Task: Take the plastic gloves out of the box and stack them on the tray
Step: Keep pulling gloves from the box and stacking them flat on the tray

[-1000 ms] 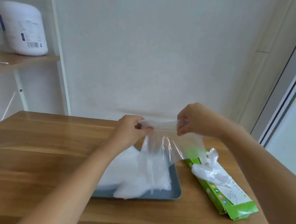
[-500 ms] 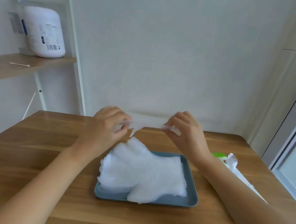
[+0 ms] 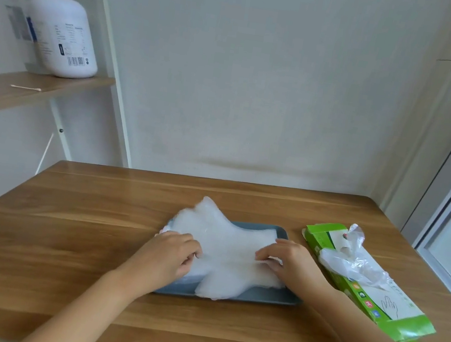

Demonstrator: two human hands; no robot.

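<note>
I see the plastic gloves [image 3: 224, 248] lying as a white stack on the tray [image 3: 257, 299], the fingertips overhanging its far-left corner. My left hand [image 3: 167, 256] sits at the tray's left side, fingers curled and pinching the stack's edge. My right hand [image 3: 290, 261] is at the tray's right side, fingers bent, nipping the top glove's edge. Just right of the tray lies the green box [image 3: 390, 312], with a loose glove [image 3: 350, 265] spilling from its opening. All of it rests on the wooden table [image 3: 77, 236].

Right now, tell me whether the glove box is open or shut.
Open: a loose glove spills from the green box through its top.
</note>
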